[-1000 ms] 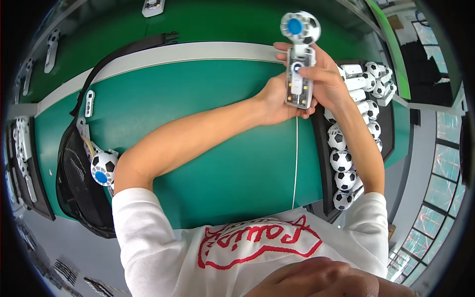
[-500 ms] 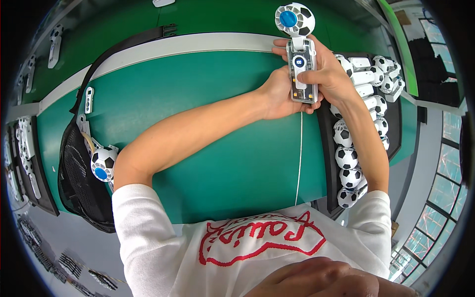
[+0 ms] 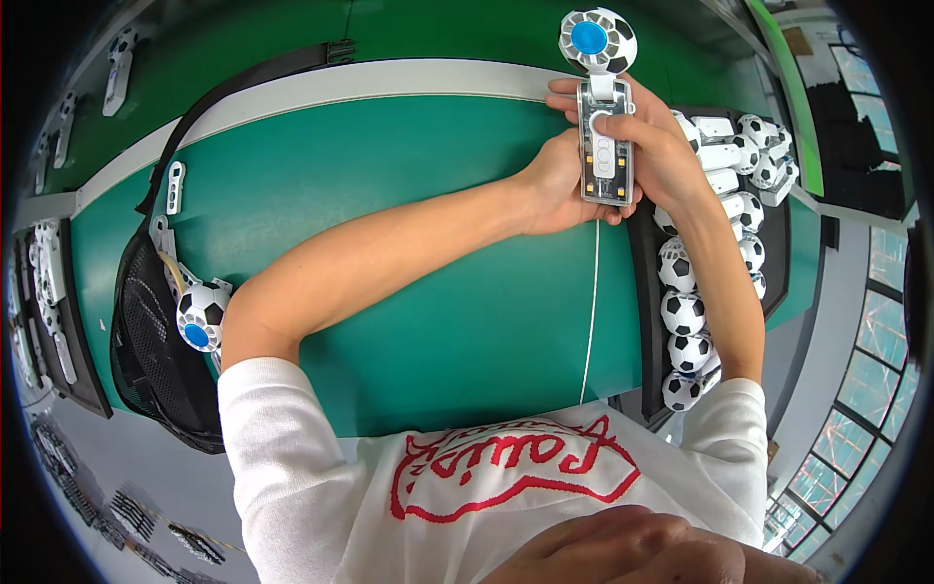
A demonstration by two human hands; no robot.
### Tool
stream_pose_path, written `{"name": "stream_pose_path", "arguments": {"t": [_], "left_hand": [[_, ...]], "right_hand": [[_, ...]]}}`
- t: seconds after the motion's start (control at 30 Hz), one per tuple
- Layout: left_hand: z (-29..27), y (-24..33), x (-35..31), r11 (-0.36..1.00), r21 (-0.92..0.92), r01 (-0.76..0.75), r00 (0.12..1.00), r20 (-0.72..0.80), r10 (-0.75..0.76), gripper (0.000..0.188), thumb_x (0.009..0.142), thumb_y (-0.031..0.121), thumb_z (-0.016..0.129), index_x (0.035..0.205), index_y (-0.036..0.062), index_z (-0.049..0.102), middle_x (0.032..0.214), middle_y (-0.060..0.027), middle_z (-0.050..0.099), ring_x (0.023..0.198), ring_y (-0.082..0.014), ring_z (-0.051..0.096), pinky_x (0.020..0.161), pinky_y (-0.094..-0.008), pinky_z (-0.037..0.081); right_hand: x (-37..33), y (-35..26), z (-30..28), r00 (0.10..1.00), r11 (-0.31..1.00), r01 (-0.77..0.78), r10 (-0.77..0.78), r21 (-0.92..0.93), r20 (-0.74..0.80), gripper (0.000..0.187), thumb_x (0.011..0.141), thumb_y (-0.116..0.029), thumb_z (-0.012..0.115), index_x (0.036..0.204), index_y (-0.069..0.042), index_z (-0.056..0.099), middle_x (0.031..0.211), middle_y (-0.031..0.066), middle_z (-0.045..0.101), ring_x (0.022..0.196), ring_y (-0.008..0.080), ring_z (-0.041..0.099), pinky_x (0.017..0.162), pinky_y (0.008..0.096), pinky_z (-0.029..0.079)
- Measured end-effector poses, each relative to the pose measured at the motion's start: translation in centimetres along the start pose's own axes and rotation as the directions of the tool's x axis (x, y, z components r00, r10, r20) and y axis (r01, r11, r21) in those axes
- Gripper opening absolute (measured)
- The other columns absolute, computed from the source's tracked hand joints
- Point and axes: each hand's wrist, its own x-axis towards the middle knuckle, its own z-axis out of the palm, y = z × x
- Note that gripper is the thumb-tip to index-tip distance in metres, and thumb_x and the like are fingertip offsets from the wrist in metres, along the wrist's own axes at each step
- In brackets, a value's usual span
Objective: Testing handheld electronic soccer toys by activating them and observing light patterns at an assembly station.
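Observation:
Up beyond the far edge of the green mat I hold a handheld fan (image 3: 604, 185) with a round soccer-ball head and a blue hub, its handle clear-cased and dark inside. My left hand (image 3: 558, 185) is closed round the lower handle from the left. From the right, my right hand (image 3: 664, 151) grips the handle too, its thumb resting on the upper part of the white front panel. Some fingers stick out behind the handle on the left. A thin white cable (image 3: 592, 302) runs from below my hands to the near edge; where its upper end joins is hidden.
Beside my right forearm, a black tray (image 3: 645, 292) holds several soccer-ball fans. At left lie a black mesh bag (image 3: 161, 341) with a strap, another soccer-ball fan (image 3: 201, 316) and a small white handle-shaped part (image 3: 175, 188). A further tray (image 3: 88, 331) stands far left.
The fan and both hands have shifted slightly right in view. My right thumb has moved up the panel, and the lit round display seen before no longer shows there.

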Motion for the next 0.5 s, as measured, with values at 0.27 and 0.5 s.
{"name": "stream_pose_path", "arguments": {"t": [0.27,0.5], "left_hand": [[-0.22,-0.19,0.17,1.0,0.024,-0.006,1.0,-0.001,0.006,0.05,0.101,0.037,0.022,0.1,0.0021,0.057,0.082,-0.0157,0.062,0.072,-0.027,0.06,0.063,-0.0369,0.046],[0.2,-0.16,0.09,1.0,-0.013,-0.013,0.999,-0.036,0.012,0.04,0.1,0.03,0.024,0.096,0.0053,0.056,0.075,-0.0134,0.06,0.066,-0.0255,0.061,0.054,-0.036,0.045]], "right_hand": [[-0.04,0.25,-0.43,0.999,0.999,0.029,-0.03,0.037,0.034,0.061,0.075,-0.007,0.058,0.132,0.009,0.042,0.133,0.0257,0.052,0.126,0.0326,0.051,0.11,0.0396,0.039],[-0.03,0.16,-0.46,0.999,1.0,0.007,-0.008,0.023,0.042,0.068,0.066,0.002,0.059,0.132,0.009,0.04,0.135,0.0263,0.049,0.13,0.0338,0.047,0.113,0.0417,0.034]]}}
